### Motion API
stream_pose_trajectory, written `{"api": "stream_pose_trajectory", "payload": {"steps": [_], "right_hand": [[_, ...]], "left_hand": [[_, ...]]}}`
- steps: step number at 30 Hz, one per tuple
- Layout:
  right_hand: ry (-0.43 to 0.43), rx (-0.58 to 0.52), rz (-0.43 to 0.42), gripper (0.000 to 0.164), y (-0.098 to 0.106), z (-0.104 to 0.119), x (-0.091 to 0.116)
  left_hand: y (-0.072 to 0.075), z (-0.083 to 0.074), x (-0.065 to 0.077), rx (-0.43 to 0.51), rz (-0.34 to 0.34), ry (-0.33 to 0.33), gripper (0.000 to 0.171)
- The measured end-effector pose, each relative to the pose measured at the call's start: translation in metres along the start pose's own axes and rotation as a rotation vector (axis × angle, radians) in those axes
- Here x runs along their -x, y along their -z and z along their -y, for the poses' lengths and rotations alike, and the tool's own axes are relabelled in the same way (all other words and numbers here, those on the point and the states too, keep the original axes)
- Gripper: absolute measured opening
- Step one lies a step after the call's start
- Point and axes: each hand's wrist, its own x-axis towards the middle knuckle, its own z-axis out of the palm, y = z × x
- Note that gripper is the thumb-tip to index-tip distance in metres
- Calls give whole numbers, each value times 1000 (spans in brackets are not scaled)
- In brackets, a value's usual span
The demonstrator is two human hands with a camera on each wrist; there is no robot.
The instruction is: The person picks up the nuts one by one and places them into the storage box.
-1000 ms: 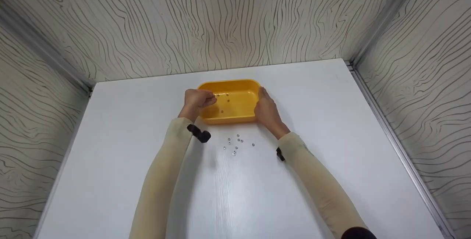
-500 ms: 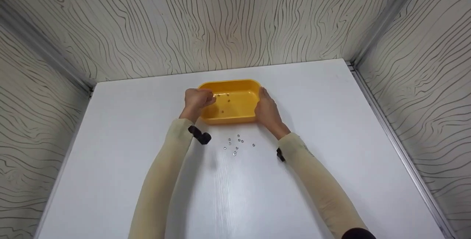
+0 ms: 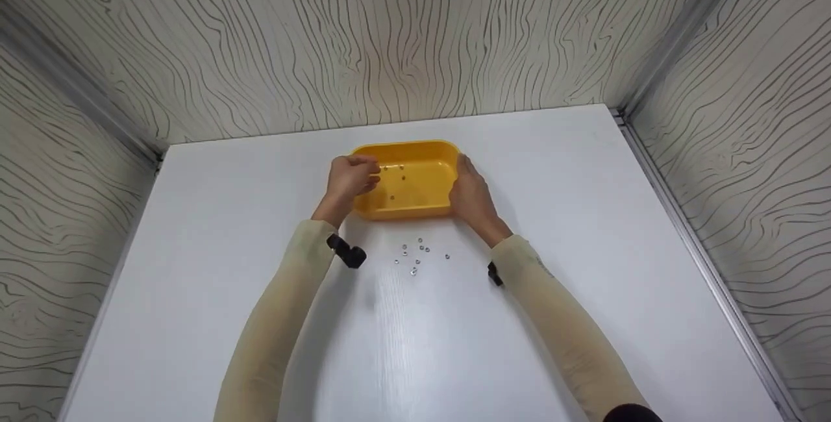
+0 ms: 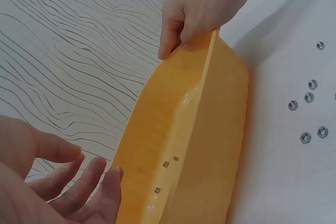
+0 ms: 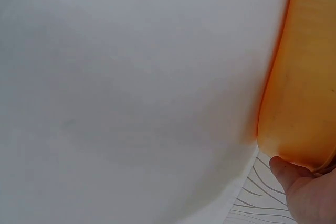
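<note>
A yellow plastic tray [image 3: 425, 191] rests on the white table, a few small metal nuts [image 4: 166, 164] scattered on its floor. My right hand [image 3: 472, 196] grips the tray's right end, thumb and fingers on either side of the wall. Over the left end hovers my left hand [image 3: 349, 178]. The left wrist view shows its fingers [image 4: 79, 195] loosely bent, thumb and fingertips apart, and nothing visible between them. Several more hex nuts [image 4: 308, 97] lie loose on the table on the near side of the tray.
The white table [image 3: 552, 311] extends around the tray on all sides. Behind it rises a wood-patterned wall panel [image 3: 402, 39], and similar panels stand at left and right. A black wrist camera [image 3: 347, 252] is strapped to the left sleeve.
My left hand's fingers have loosened and spread apart, and its wrist has drawn slightly toward me. The right hand, the tray and the loose nuts stay where they were.
</note>
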Motion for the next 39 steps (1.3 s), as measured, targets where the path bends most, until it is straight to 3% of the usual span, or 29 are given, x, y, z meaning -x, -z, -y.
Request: {"api": "stream_pose_trajectory", "payload": {"steps": [6, 11, 15, 22, 31, 39], "right_hand": [[-3, 9, -2, 67, 0, 0, 0], [-45, -55, 16, 65, 0, 0, 1], [-71, -113, 28, 62, 0, 1, 1], [-75, -120, 29, 61, 0, 0, 0], [14, -4, -13, 64, 0, -3, 0], [-23, -76, -3, 64, -2, 0, 1]], "left_hand": [[-4, 4, 11, -66, 37, -64, 27], [-9, 9, 23, -105, 78, -108, 25], [-10, 16, 35, -193, 94, -207, 23], [-11, 28, 51, -367, 106, -387, 21], [-12, 35, 64, -468, 161, -451, 20], [-10, 44, 77, -575, 241, -553, 22]]}}
